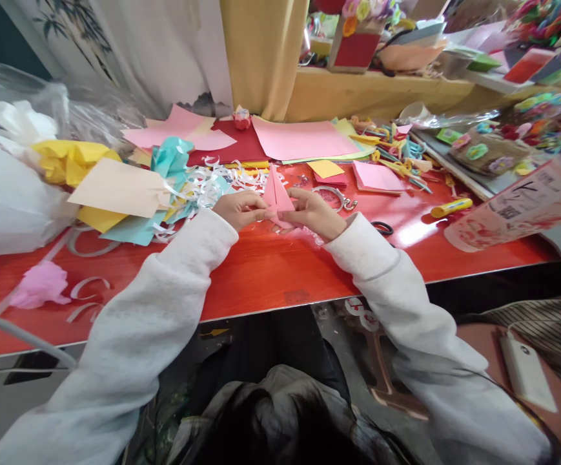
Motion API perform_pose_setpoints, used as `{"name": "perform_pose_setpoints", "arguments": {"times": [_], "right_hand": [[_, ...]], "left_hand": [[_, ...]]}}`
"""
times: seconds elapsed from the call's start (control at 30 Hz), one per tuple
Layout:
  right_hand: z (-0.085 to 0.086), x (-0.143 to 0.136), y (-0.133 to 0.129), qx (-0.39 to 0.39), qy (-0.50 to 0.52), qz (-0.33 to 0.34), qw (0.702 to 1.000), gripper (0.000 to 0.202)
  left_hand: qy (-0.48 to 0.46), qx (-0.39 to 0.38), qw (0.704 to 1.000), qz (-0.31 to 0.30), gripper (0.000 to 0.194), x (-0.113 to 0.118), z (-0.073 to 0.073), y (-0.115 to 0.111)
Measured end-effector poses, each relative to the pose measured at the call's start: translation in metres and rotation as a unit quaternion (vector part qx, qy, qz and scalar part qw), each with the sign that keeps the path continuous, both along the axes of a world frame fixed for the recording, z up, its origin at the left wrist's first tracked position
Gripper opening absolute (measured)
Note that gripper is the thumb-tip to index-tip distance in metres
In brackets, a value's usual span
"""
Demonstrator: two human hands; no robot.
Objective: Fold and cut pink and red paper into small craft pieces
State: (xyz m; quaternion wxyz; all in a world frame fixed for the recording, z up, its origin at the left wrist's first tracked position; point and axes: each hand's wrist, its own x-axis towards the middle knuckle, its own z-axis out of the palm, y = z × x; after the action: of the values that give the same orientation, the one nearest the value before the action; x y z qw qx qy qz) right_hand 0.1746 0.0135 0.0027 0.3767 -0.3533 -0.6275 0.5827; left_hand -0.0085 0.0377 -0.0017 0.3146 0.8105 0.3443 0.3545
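A piece of folded pink paper (276,192) is held just above the red table, its pointed tip away from me and a crease line down its middle. My left hand (242,208) pinches its lower left corner between thumb and fingers. On the other side, my right hand (315,213) grips the lower right part, with some fingers hidden behind the paper. White shredded paper strips (207,177) lie beyond my left hand. Close to my right hand are a clear ring-shaped item (332,196) and small yellow and red paper squares (327,170).
Large pink sheets (299,137) lie at the back of the red table (280,271). A stack of pink squares (377,175), a yellow marker (451,207) and a tall patterned cup (512,206) are on the right. Crumpled paper and a white plastic bag (9,194) fill the left.
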Motion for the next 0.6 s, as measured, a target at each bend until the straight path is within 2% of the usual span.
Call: {"name": "perform_pose_setpoints", "arguments": {"times": [0.2, 0.4, 0.47, 0.6], "right_hand": [[-0.0090, 0.0002, 0.0075, 0.071, 0.005, 0.017, 0.997, 0.034], [-0.0097, -0.0008, 0.0079, 0.115, -0.035, -0.010, 0.993, 0.025], [-0.0088, -0.0010, 0.0073, 0.117, -0.038, -0.012, 0.992, 0.026], [-0.0027, -0.0012, 0.0034, 0.070, -0.042, -0.016, 0.997, 0.022]], "left_hand": [[-0.014, -0.039, 0.999, 0.030, 0.027, -0.0003, -0.0041, 0.0017], [-0.056, -0.079, 0.994, 0.056, 0.021, 0.0049, -0.0036, -0.0021], [-0.050, -0.069, 0.994, 0.062, 0.020, 0.0062, -0.0035, -0.0033], [-0.040, -0.058, 0.995, 0.068, 0.020, 0.0068, -0.0049, -0.0036]]}}
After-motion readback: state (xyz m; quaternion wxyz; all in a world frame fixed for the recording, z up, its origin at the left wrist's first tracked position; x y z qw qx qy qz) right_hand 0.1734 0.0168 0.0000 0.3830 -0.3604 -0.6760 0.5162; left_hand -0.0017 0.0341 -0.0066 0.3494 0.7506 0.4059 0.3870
